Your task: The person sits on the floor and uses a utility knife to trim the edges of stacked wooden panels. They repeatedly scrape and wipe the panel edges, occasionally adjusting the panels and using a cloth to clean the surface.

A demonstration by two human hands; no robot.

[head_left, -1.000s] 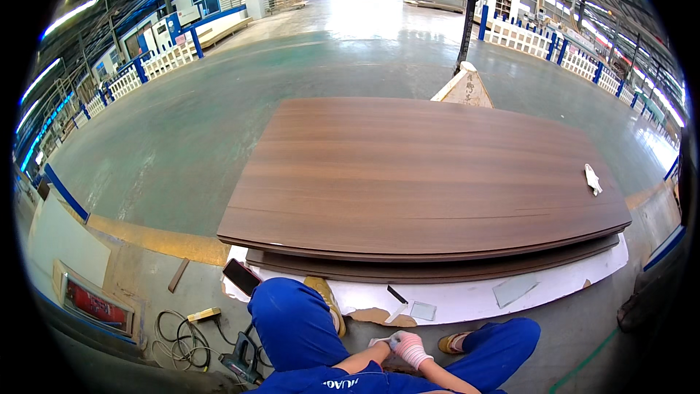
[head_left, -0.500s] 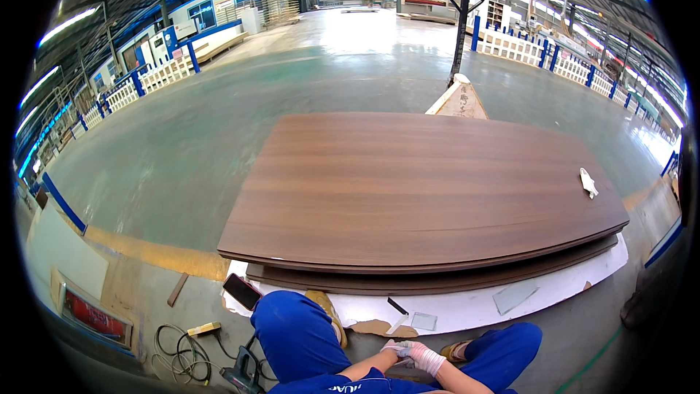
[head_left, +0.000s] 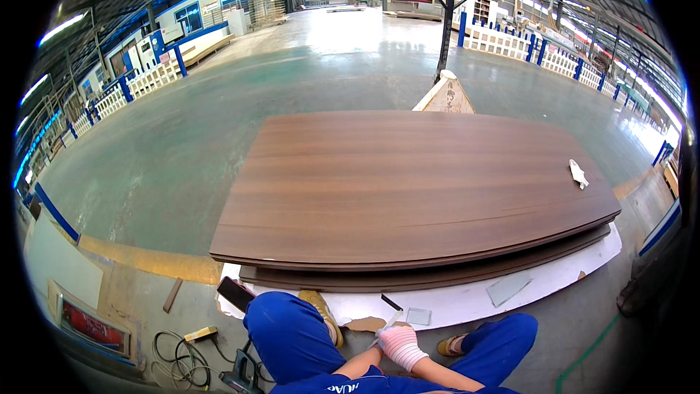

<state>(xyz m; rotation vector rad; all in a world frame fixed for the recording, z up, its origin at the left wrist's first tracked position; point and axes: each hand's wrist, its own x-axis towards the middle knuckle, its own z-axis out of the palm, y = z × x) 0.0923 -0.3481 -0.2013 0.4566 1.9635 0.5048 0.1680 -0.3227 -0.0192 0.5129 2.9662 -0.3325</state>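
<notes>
My right hand (head_left: 402,347), in a white-and-pink striped work glove, is closed over the fingers of my left hand. Whether anything is pinched inside it cannot be made out. The left hand (head_left: 378,341) is mostly hidden behind it; some pale greyish material shows at its fingers. Just beyond both hands, a thin white strip (head_left: 394,319) lies at the edge of a white sheet (head_left: 467,314). Close by on that sheet are a small black bar (head_left: 391,302), a small clear rectangular piece (head_left: 418,316) and a torn brown patch (head_left: 364,324).
A stack of brown wood-grain panels (head_left: 415,190) lies ahead, a crumpled white item (head_left: 578,174) on top. Behind stands a pallet truck (head_left: 446,91). At my left are a phone (head_left: 235,293), a power tool (head_left: 240,377) and coiled cable (head_left: 179,361). A larger clear piece (head_left: 508,290) lies right.
Both hands have moved forward and slightly left, toward the white strip. The right hand now covers more of the left. The whole view has shifted slightly.
</notes>
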